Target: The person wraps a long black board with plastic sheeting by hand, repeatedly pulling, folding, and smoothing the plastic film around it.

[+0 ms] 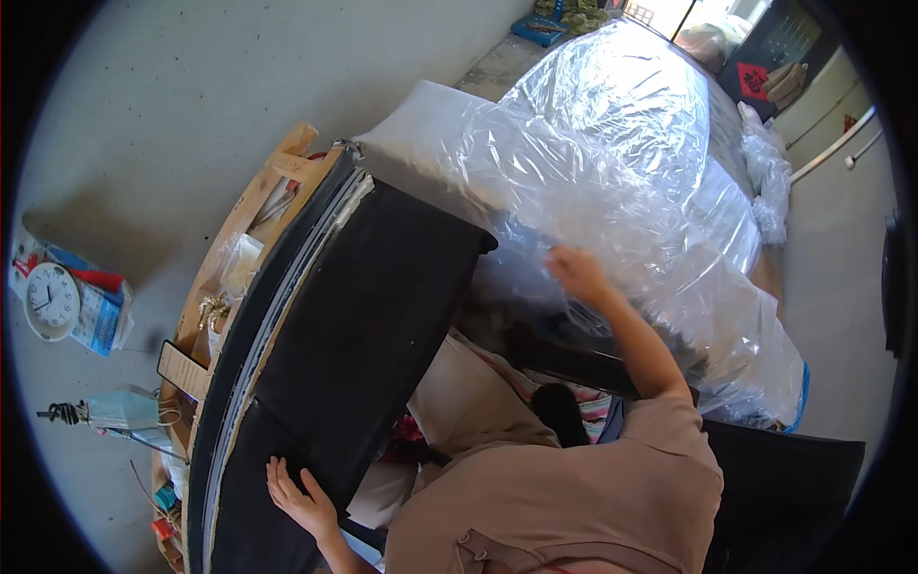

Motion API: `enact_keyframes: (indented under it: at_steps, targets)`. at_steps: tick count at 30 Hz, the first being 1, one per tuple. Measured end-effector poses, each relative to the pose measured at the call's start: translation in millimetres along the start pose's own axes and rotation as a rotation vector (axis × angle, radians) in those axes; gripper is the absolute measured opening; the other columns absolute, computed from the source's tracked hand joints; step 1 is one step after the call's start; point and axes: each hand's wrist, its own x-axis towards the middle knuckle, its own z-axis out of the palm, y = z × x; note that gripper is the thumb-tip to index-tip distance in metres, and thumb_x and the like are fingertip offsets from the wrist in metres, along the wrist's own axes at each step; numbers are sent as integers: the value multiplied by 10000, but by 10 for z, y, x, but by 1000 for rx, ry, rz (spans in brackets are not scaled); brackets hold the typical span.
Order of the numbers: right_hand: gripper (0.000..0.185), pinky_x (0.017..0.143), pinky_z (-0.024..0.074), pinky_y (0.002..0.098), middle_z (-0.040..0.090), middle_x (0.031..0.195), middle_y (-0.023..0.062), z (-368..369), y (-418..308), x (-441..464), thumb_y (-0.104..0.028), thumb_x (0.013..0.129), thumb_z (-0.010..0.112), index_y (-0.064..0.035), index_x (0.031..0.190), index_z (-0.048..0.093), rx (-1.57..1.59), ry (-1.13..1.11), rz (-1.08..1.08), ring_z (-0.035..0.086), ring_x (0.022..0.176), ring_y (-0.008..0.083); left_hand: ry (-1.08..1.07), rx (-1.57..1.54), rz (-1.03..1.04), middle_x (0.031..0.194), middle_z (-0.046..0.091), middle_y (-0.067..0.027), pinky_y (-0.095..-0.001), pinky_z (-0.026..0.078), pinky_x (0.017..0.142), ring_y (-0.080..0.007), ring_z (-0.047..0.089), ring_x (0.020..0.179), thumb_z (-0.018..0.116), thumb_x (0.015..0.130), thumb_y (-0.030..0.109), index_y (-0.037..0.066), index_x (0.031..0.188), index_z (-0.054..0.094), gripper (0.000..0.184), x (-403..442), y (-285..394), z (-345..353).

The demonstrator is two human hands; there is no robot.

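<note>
A long black panel (354,287) with a smooth, leather-like surface slants across the middle, in front of my body. My left hand (301,497) lies on its lower part, fingers spread and holding nothing. My right hand (577,275) is raised to the right of the panel's far corner, close to the clear plastic sheeting (574,182). Its fingers are curled. What they hold, if anything, I cannot make out, nor whether they touch the sheeting.
A wooden shelf (253,215) with small items runs behind the panel's layered edge (287,316). A phone-like device (182,371) leans there. A round clock (51,301) hangs on the wall at the left. Sheeting covers a large pile at the right.
</note>
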Motion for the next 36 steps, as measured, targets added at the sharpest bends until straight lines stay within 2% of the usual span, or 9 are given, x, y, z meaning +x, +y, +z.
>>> enact_keyframes:
  at_steps: [3,6,9,12,16,17,26,32,36]
  targets:
    - [233,606,461,409,629,764,161,-1008,204,-80,-266,856,567,-34,846,584,81,346,250,606,684,344,5,-8,-24,1211,505,-172,-433,311,976,-325,450,1156,499,877,164,-24,1132,524,317,-26,-2,23]
    - [307,845,459,389,606,1068,148,-1476,1004,-340,-78,791,477,-106,1063,617,-1011,-471,740,585,984,311,21,3,14,1203,510,-170,-433,317,967,-322,458,1143,500,876,168,-24,1122,530,314,4,-61,-24]
    - [507,988,304,535,494,1264,142,-1253,832,-237,-62,726,570,-83,1227,496,-265,214,201,455,1181,305,38,9,1,1199,513,-163,-428,329,955,-323,461,1141,506,884,175,-18,1127,528,311,-45,-28,0]
    - [911,1068,49,555,380,1361,107,-616,-90,-32,-353,654,718,-119,1390,235,-392,108,110,253,1315,258,33,-25,12,1203,508,-172,-435,320,971,-329,452,1146,500,874,154,-26,1124,526,309,-23,-6,-24]
    - [365,735,461,456,625,814,152,-303,-70,320,-312,779,634,-77,1053,576,-121,79,552,616,826,310,14,-155,-22,1218,505,-176,-429,314,987,-326,439,1173,529,856,137,-14,1116,539,301,-186,-119,-114]
    - [186,520,442,418,568,592,142,-182,-210,293,-225,806,619,-46,854,597,45,487,210,581,562,326,11,-219,-70,1214,511,-180,-430,327,980,-326,447,1169,538,850,126,-14,1101,549,288,-256,-150,-132]
    - [138,797,430,406,519,708,16,440,-3155,-318,-131,636,583,-101,767,611,361,240,-914,538,688,195,-414,-2046,-343,1133,554,-130,-330,405,931,-227,539,1055,562,873,222,36,1237,445,425,437,1356,61]
    - [394,821,316,558,538,1117,78,116,-2359,-316,-156,725,597,-107,1111,533,-111,227,-404,489,1046,272,-48,-2114,-893,786,588,5,-249,462,566,-120,562,650,501,914,174,106,903,555,88,767,1029,316]
    - [262,737,429,417,616,810,82,-107,-1636,-306,-39,634,542,-75,886,603,-31,35,-293,592,780,273,414,-1930,-767,876,581,-17,-303,465,736,-140,565,792,474,934,179,100,973,518,98,858,487,271]
